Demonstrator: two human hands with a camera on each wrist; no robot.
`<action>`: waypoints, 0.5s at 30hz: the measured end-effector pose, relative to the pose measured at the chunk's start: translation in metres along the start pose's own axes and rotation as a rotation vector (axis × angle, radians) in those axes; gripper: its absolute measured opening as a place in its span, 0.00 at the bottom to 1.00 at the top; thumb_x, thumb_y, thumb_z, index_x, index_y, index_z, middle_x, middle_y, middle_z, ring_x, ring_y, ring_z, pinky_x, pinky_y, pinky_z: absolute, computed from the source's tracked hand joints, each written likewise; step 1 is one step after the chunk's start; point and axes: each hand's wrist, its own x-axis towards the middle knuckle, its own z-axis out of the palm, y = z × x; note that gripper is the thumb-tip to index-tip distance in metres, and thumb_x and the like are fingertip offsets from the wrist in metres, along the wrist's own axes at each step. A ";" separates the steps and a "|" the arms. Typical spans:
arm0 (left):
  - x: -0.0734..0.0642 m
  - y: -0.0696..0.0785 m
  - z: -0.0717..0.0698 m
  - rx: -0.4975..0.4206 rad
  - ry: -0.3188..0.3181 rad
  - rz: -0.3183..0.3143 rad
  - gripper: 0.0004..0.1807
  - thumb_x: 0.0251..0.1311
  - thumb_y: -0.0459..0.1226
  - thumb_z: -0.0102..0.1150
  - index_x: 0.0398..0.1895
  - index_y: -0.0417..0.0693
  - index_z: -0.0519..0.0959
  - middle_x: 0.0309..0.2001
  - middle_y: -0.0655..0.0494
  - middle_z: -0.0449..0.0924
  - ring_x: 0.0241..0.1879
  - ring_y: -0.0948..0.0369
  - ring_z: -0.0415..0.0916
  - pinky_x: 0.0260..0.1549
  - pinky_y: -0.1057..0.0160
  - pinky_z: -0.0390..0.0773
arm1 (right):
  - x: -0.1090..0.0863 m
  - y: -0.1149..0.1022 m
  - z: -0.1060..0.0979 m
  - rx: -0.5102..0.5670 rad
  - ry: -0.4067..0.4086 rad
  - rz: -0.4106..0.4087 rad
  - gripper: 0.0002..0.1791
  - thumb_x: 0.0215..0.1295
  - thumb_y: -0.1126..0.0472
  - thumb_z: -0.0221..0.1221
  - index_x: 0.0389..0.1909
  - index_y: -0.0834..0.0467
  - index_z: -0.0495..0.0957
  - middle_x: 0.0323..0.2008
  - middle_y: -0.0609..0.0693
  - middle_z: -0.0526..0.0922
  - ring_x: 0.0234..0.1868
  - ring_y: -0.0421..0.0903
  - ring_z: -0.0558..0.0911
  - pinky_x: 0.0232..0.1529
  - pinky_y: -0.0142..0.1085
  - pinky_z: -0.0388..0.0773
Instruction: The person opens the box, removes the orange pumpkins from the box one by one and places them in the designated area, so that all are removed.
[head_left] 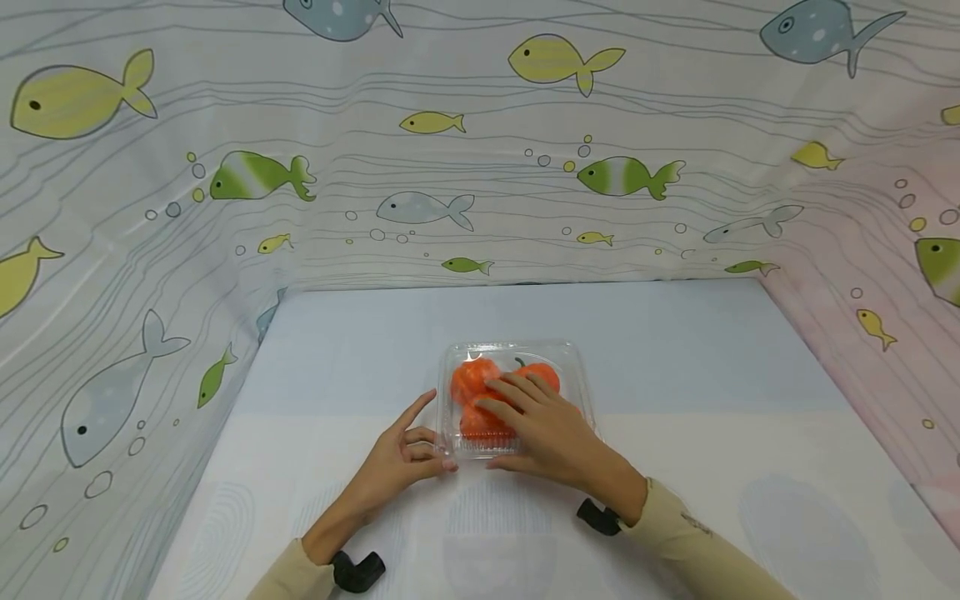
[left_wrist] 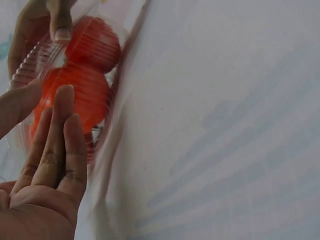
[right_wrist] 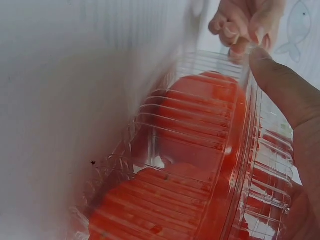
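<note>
A clear plastic clamshell box [head_left: 573,358] sits on the table with its lid down over several lobed orange-red fruits or vegetables [head_left: 471,379]. One of them shows a dark green curved stem [head_left: 520,362]; I cannot tell their exact kind. My right hand [head_left: 551,433] lies across the lid, fingers spread on top and thumb at the front edge. At the box's front left corner is my left hand [head_left: 408,450], its fingers against the side and index finger extended. The right wrist view shows my right thumb [right_wrist: 285,90] along the lid's rim, close to the left fingertips.
The pale table [head_left: 360,333] extends around the box on all sides. Fish-printed curtains [head_left: 480,167] close off the back, left and right. A black strap piece [head_left: 358,572] hangs under the left wrist, and a similar black piece [head_left: 598,517] under the right.
</note>
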 end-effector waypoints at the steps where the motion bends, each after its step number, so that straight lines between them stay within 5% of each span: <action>1: 0.000 0.000 0.000 0.000 0.002 -0.001 0.58 0.57 0.31 0.75 0.83 0.68 0.49 0.49 0.41 0.78 0.44 0.51 0.86 0.45 0.59 0.84 | 0.000 0.000 0.000 -0.001 0.000 0.000 0.46 0.54 0.32 0.72 0.69 0.51 0.73 0.70 0.54 0.73 0.72 0.55 0.69 0.73 0.53 0.63; 15: 0.004 0.002 0.009 -0.017 0.063 -0.006 0.57 0.57 0.32 0.76 0.82 0.69 0.51 0.46 0.42 0.80 0.43 0.51 0.87 0.45 0.59 0.85 | 0.005 0.008 0.008 -0.015 0.036 -0.026 0.44 0.57 0.34 0.72 0.69 0.54 0.74 0.69 0.53 0.75 0.71 0.55 0.70 0.73 0.52 0.63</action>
